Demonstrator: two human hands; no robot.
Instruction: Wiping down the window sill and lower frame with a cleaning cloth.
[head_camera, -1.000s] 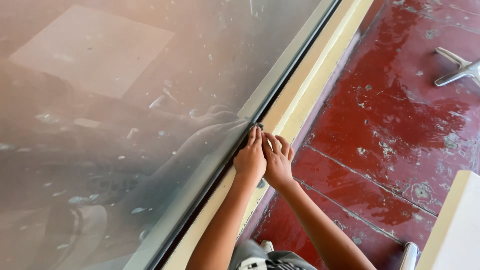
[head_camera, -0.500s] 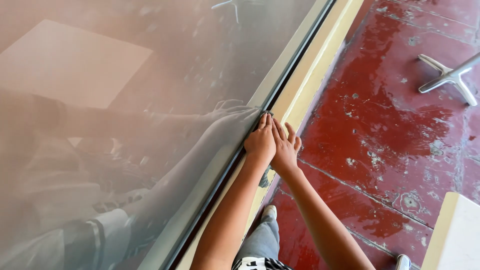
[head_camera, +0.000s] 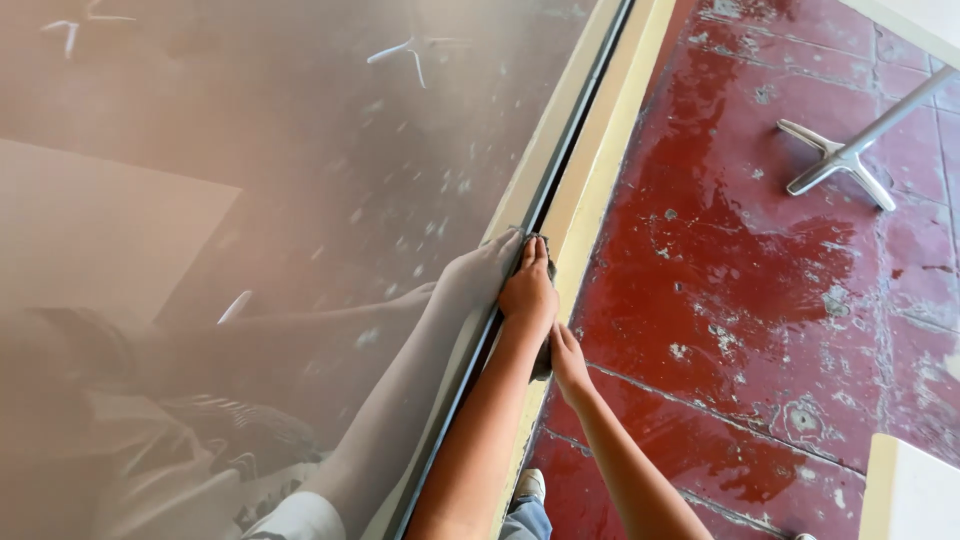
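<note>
Nearest the camera, the right hand (head_camera: 568, 362) lies low against the cream-painted sill strip (head_camera: 600, 160), just below and behind the left hand; its fingers (head_camera: 572, 343) are together and flat, though whether they pinch anything cannot be told, since the left wrist covers part of them. Just beyond, the left hand (head_camera: 527, 290) presses on the dark narrow window-frame channel (head_camera: 560, 160), fingers (head_camera: 533, 255) together and extended, their tips touching a small dark grey pad (head_camera: 543, 240) that peeks out at the fingertips, right at the edge where the large dusty glass pane (head_camera: 300, 200) meets the frame. To the left of the fingers the glass runs wide, showing a pale reflection of the arm. To the right of the fingers, past the sill's edge, the worn red tiled floor (head_camera: 760, 260) spreads open, with cracks and pale chipped patches. Far beyond, well apart from both hands, stands a silver metal cross-shaped table base (head_camera: 838, 160). A cream board corner (head_camera: 905, 490) sits at the lower right.
</note>
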